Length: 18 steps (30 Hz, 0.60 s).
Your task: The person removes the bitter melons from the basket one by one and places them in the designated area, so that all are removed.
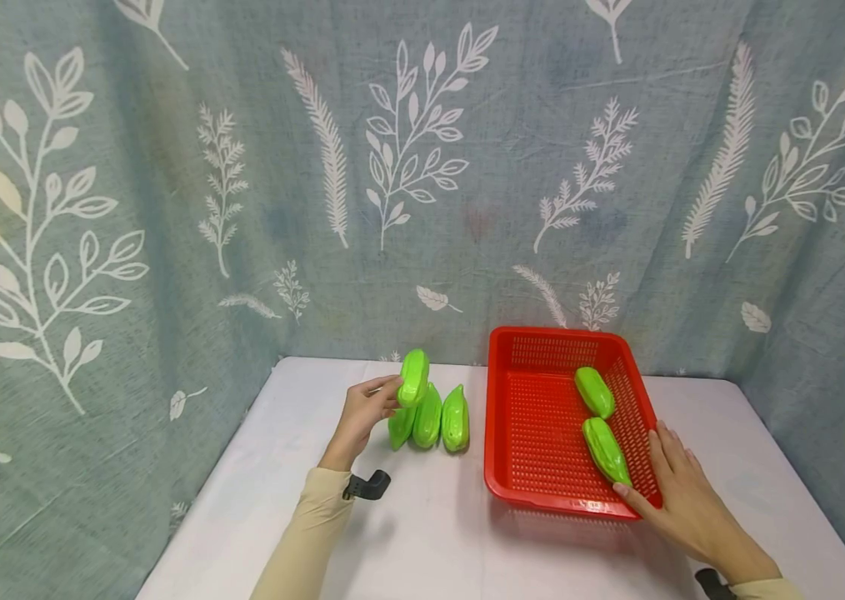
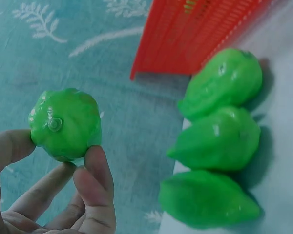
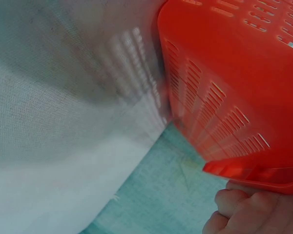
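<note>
My left hand (image 1: pixel 364 414) pinches a glossy, bright green, ribbed gourd-like fruit (image 1: pixel 413 378), raised above the table. In the left wrist view, the thumb and fingertips hold the sides of this fruit (image 2: pixel 66 124), its round stem end facing the camera. Below it, three similar fruits lie side by side: a left one (image 1: pixel 401 427), a middle one (image 1: pixel 427 417) and a right one (image 1: pixel 456 419). My right hand (image 1: pixel 692 504) grips the near right corner of a red plastic basket (image 1: pixel 493 417), thumb over the front rim, fingers along the right side. Two green fruits (image 1: pixel 594 392) lie inside the basket.
A white cloth (image 1: pixel 422 533) covers the table. Behind and at both sides hangs a grey-green curtain (image 1: pixel 482 167) with white leaf prints. The basket's slotted wall (image 3: pixel 219 112) stands on the cloth. A dark strap device (image 1: pixel 367 485) sits on the left wrist.
</note>
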Each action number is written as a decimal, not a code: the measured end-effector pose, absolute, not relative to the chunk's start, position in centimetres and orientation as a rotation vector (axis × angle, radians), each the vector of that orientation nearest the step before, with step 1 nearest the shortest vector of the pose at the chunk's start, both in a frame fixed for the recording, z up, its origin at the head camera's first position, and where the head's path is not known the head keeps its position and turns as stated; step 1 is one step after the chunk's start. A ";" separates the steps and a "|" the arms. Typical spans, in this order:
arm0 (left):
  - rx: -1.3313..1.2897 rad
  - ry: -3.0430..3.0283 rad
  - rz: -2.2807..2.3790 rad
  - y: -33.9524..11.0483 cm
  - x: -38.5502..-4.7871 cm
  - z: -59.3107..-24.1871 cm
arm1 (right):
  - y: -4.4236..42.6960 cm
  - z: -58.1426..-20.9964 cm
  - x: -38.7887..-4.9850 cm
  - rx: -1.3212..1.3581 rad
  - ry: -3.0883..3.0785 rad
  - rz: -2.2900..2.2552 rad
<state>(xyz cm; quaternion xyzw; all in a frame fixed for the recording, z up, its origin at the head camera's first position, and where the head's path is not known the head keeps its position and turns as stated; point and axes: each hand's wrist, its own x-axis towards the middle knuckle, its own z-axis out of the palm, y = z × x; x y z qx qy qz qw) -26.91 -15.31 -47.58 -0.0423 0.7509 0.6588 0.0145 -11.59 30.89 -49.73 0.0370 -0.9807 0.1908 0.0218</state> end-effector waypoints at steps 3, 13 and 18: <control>-0.158 2.362 2.039 -16.1 -26.8 -47.8 | 30.9 -49.8 -11.6 0.115 -3.036 0.592; -0.234 2.414 2.023 -17.8 -26.7 -48.0 | 30.9 -49.7 -11.6 0.107 -3.044 0.576; -0.265 2.423 2.013 -18.4 -26.5 -48.1 | 30.9 -49.7 -11.6 0.112 -3.044 0.583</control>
